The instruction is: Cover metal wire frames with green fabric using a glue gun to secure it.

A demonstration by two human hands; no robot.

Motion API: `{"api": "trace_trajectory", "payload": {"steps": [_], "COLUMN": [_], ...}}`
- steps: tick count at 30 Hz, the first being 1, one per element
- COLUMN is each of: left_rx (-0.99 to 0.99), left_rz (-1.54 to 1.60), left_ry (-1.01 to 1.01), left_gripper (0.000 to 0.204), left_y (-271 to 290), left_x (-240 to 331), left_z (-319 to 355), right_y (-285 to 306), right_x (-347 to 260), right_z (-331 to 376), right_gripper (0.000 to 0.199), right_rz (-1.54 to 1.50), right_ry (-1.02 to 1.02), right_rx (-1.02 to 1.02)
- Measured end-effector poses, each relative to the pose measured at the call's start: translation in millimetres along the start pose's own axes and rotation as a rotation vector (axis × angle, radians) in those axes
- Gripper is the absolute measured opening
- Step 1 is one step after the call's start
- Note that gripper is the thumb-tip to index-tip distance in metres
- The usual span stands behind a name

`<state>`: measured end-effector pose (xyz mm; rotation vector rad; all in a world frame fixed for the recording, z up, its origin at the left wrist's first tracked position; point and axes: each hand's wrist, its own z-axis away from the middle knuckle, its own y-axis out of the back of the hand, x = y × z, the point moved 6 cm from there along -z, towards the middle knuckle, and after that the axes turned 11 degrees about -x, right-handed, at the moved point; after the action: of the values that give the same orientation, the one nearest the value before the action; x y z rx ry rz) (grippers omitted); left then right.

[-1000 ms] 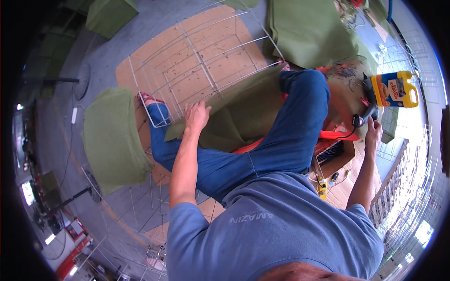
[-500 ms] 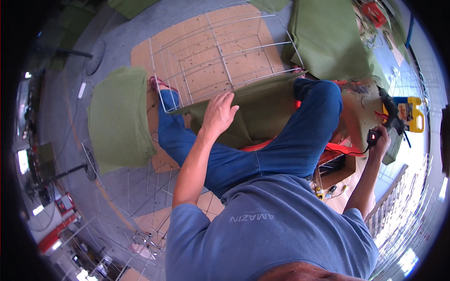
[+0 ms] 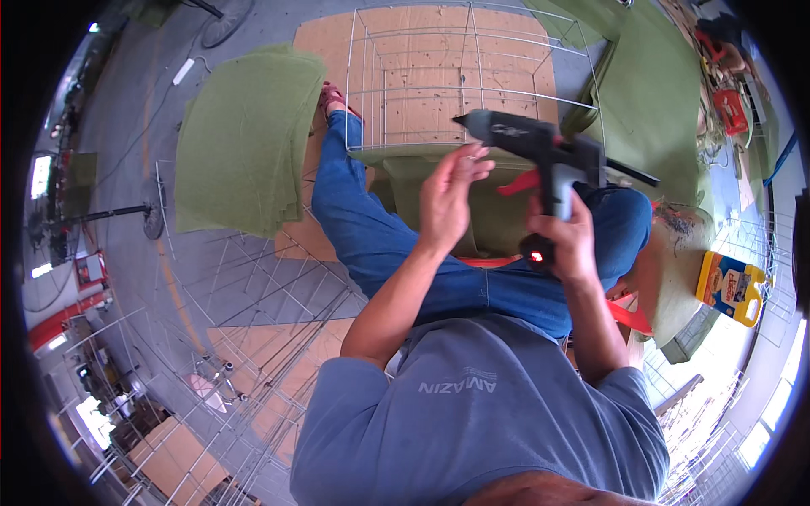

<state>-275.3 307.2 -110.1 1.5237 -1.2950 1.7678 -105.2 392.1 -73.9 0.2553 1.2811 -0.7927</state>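
the right hand [image 3: 564, 236] is wrapped around the grip of a black glue gun [image 3: 540, 148], its fingers closed tight on the handle, and a small red light glows at the bottom of that handle. the gun sits up in the middle of the view, over the person's lap, with its nozzle pointing left. the left hand [image 3: 449, 198] is raised just beside the nozzle, palm turned toward the gun, fingers loosely spread and holding nothing; whether a fingertip touches the nozzle cannot be told.

under both hands a piece of green felt [image 3: 439, 190] lies across the person's legs in blue jeans [image 3: 380, 244]. farther away, just past the felt, a wire frame [image 3: 472, 76] stands on a sheet of brown cardboard [image 3: 422, 51] on the floor. to the left of the legs a stack of green felt sheets [image 3: 240, 139] lies on the grey floor, and more green felt [image 3: 654, 101] spreads at the far right. a yellow bottle [image 3: 732, 287] lies at the right, well apart from the hands. more wire grids [image 3: 253, 337] lie in a pile on the floor at the near left.
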Motion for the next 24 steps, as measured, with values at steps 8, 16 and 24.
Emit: {"api": "trace_trajectory", "payload": {"steps": [8, 16, 24], "left_rx": [0.088, 0.085, 0.020], "left_rz": [-0.434, -0.163, -0.405], "left_ry": [0.161, 0.196, 0.087], "left_gripper": [0.032, 0.027, 0.026], "left_y": [38.3, 66.6, 64.5], "left_x": [2.4, -13.3, 5.3], "left_z": [20.0, 26.9, 27.8], "right_y": [-69.5, -70.0, -55.7], "right_x": [43.8, 33.4, 29.9], "right_z": [-53.4, -45.3, -41.7], "right_gripper": [0.060, 0.071, 0.083], "right_rz": [-0.521, -0.460, -0.384], "right_ry": [-0.181, -0.206, -0.146], "right_rx": [-0.366, -0.492, -0.556]}}
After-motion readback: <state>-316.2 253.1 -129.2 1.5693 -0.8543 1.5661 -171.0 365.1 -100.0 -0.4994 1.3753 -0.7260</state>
